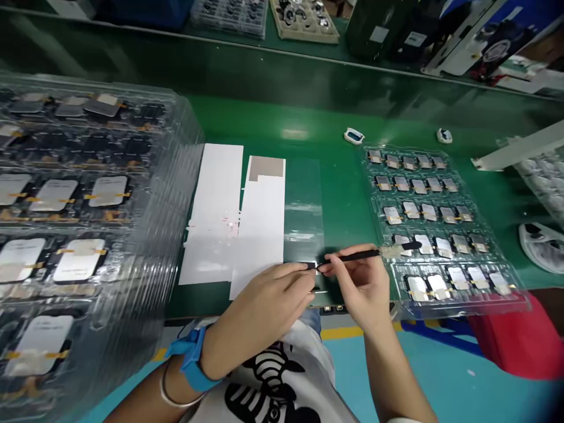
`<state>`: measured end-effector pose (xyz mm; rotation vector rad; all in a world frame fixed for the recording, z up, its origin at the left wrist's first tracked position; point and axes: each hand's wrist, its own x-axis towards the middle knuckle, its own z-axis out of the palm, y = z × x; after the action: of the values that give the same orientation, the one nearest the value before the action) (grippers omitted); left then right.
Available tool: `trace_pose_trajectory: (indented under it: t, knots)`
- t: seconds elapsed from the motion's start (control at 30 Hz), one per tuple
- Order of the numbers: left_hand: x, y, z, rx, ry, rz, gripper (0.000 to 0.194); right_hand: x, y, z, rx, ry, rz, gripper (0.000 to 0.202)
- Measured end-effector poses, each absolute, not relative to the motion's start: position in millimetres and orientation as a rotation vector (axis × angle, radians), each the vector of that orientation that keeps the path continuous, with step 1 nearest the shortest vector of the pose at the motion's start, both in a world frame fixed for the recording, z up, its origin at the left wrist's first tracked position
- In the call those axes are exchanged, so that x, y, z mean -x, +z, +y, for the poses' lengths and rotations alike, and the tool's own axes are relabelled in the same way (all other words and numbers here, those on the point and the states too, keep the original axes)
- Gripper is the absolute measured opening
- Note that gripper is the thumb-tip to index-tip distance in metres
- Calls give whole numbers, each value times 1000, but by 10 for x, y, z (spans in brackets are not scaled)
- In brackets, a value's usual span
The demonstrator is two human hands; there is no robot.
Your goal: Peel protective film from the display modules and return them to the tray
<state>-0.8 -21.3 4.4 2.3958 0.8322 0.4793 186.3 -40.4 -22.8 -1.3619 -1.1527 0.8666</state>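
Note:
My left hand is closed around a small flat dark part, held low at the front edge of the green table. The fingers hide most of that part. In my right hand are black tweezers, pinched between thumb and fingers, with their rear end pointing right over a clear tray. The tweezer tips meet the dark part near my left fingertips. Just left of the hands lie white sheets, one with a grey-brown patch at its top. A transparent sheet lies beside them.
Stacked clear trays with square parts stand tall at left. A clear tray with rows of small square parts lies at right. Two small white frames sit behind it. A shelf crosses the back; a red seat is at lower right.

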Motion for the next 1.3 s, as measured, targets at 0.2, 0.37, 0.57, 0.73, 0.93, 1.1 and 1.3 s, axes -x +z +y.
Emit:
trace_pose_trajectory:
  t: [0.2,0.37,0.57,0.73,0.93,1.1,1.3]
  knots:
    - [-3,49,-199,-2380,462,852,10,-1845,-226,-410,1410,857,-1146,22]
    - [-4,36,-206,-2335,444,865,10,-1848,-234,-424,1401,870,-1140,19]
    - [5,19,-215,-2226,523,877,12,-1854,-193,-416,1382,859,-1066,19]
    - [21,10,-225,-1971,833,1019,5,-1797,-50,-472,1285,936,-721,23]
    - [41,26,-233,-1899,990,1116,11,-1481,99,-535,1129,1033,-659,14]
    - [48,41,-218,-1932,845,1179,5,-1301,163,-517,1054,770,-922,18]
    - [67,28,-201,-1931,882,1073,26,-1262,183,-473,994,612,-1092,28]
